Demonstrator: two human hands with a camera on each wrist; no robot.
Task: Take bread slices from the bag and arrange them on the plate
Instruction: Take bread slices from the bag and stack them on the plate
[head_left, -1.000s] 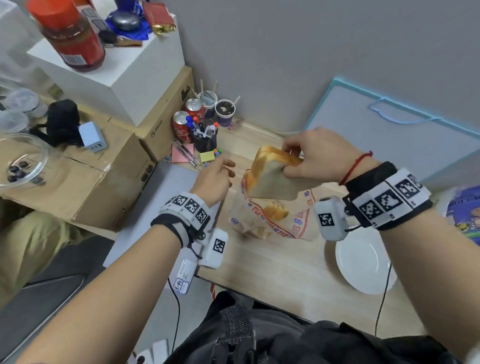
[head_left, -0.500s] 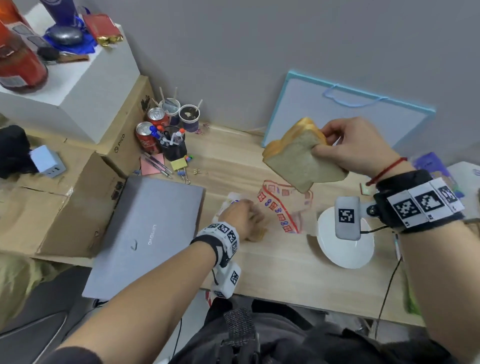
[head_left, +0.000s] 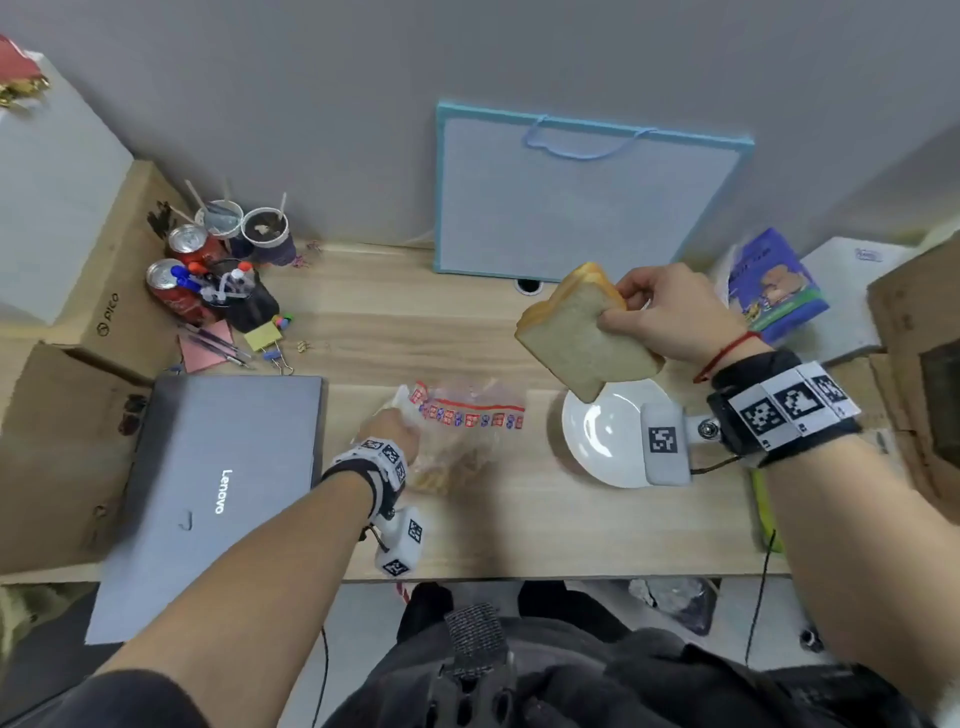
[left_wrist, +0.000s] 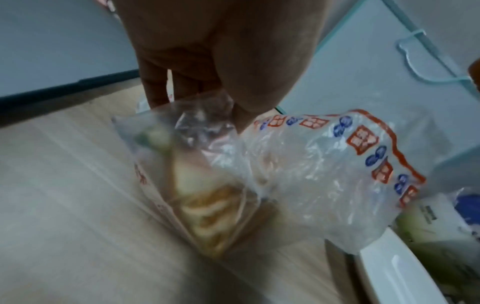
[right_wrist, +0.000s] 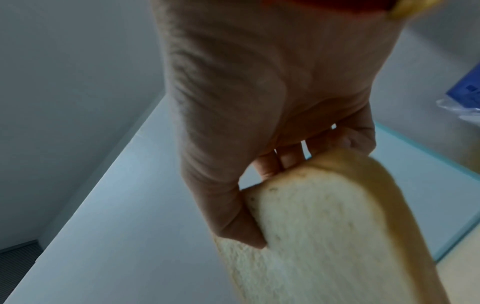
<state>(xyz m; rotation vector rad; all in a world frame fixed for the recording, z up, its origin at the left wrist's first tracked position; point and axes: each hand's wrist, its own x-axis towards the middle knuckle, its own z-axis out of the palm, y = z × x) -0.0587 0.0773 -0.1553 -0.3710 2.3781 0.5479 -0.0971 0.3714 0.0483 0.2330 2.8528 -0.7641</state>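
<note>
A wooden desk (head_left: 467, 530) is seen from above, with a grey wall behind it. At the far left, cardboard boxes (head_left: 67, 415) are stacked beside the desk. Two red cans (head_left: 171, 283), two cups (head_left: 244, 228) with sticks in them and a black pen holder (head_left: 244, 306) are grouped at the far left corner of the desk, with pink and yellow notes (head_left: 208, 343) just near of them. A closed grey laptop (head_left: 208, 493) lies at the near left, overhanging the desk edge.

Just right of the laptop, the left hand (head_left: 389, 434) is lowered onto the bag (head_left: 462, 441), which lies on the desk near its middle. In the left wrist view the clear plastic of the bag (left_wrist: 298, 174) is pinched between the thumb and fingers of the left hand (left_wrist: 221, 61), and more slices (left_wrist: 207, 205) are seen through it.

A pale blue paper bag (head_left: 571, 208) is propped against the wall at the far centre.

Right of the bread bag, a white plate (head_left: 608, 436) sits on the desk with nothing on it. One slice (head_left: 576, 338) is held in the air above the plate's far edge, tilted, gripped at its right side by the right hand (head_left: 670, 312). In the right wrist view the thumb is pressed on the white face of the slice (right_wrist: 324, 236) and the curled fingers of the right hand (right_wrist: 259, 102) are wrapped behind its crust.

At the far right a blue packet (head_left: 774, 286) and a further box (head_left: 924, 364) are seen.
</note>
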